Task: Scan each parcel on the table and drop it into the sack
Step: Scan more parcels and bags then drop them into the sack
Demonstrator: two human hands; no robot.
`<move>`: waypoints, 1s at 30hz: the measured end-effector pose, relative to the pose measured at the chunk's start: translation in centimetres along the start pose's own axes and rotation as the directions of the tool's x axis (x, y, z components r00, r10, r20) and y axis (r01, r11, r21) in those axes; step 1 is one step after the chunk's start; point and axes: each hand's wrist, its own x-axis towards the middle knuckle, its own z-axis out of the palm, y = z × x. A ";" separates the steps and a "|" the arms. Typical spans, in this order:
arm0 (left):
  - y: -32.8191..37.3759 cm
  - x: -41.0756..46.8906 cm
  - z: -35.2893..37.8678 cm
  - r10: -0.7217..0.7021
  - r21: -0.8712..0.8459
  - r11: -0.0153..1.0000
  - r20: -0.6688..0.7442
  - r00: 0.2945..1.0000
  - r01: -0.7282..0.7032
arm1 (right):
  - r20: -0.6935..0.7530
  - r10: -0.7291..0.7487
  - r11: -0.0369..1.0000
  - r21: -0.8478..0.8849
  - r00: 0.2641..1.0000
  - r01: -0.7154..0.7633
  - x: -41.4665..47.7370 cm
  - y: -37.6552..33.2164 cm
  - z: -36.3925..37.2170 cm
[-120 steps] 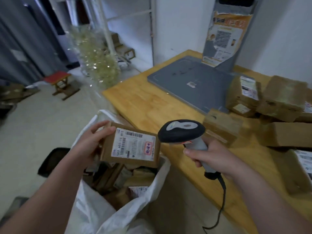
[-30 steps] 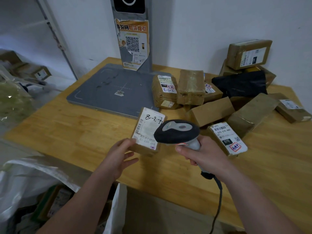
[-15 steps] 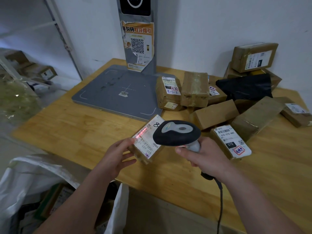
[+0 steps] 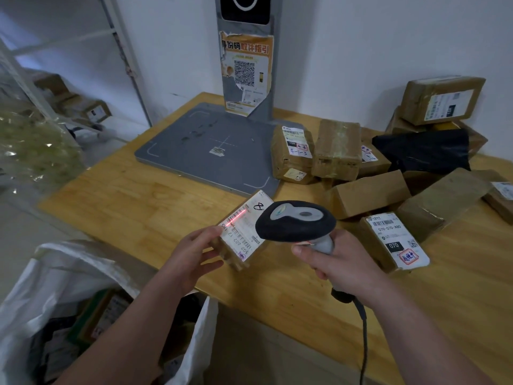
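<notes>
Parcel (image 4: 242,237) pinched in left grip (image 4: 191,257) is being scanned by scanner (image 4: 295,225) clasped in right grip (image 4: 341,262); sack (image 4: 69,262) part-filled, pile (image 4: 366,194) remaining on bench (image 4: 155,207).

Both forearms are seen bare, entering from the lower edge and angled toward each other.

Left forearm (image 4: 119,329): stretched up and to the right. Left hand (image 4: 194,254): turned with the palm inward. The thumb is laid on the near edge of a parcel (image 4: 244,232) and the fingers are reached under its side, so the parcel is pinched and held tilted.

Right forearm (image 4: 430,329): brought in from the lower right. Right hand (image 4: 338,262): wrapped round the handle of a scanner (image 4: 295,225), back of the hand up. The index finger is laid at the front of the handle, just under the head.

The hands are held near each other, apart.
</notes>
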 end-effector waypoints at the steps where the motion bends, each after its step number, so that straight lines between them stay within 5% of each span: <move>1: 0.0 -0.1 -0.4 0.004 -0.001 1.000 -0.008 1.000 -0.004 | 0.007 -0.001 1.000 0.009 1.000 0.001 0.2 -0.1 0.3; 9: -0.5 -2.3 -7.1 0.042 -0.041 0.998 -0.210 0.977 -0.051 | 0.173 0.022 0.996 0.085 0.985 -0.037 2.7 -1.5 5.1; 17: -3.4 -8.4 -18.0 -0.006 -0.006 1.000 -0.490 0.872 0.003 | 0.390 0.035 0.998 0.032 0.920 -0.052 5.0 -2.8 11.5; 25: -7.6 -10.2 -22.7 0.017 0.201 0.931 -0.858 0.514 0.305 | 0.491 0.116 0.992 -0.100 0.864 -0.076 6.5 -2.8 16.8; 27: -7.8 -9.8 -23.1 0.036 0.278 0.870 -0.860 0.508 0.408 | 0.486 0.123 0.990 -0.126 0.865 -0.070 6.8 -2.7 17.3; 30: -7.7 -8.8 -22.7 0.026 0.315 0.870 -0.797 0.603 0.379 | 0.465 0.133 0.989 -0.122 0.875 -0.086 7.3 -2.6 17.3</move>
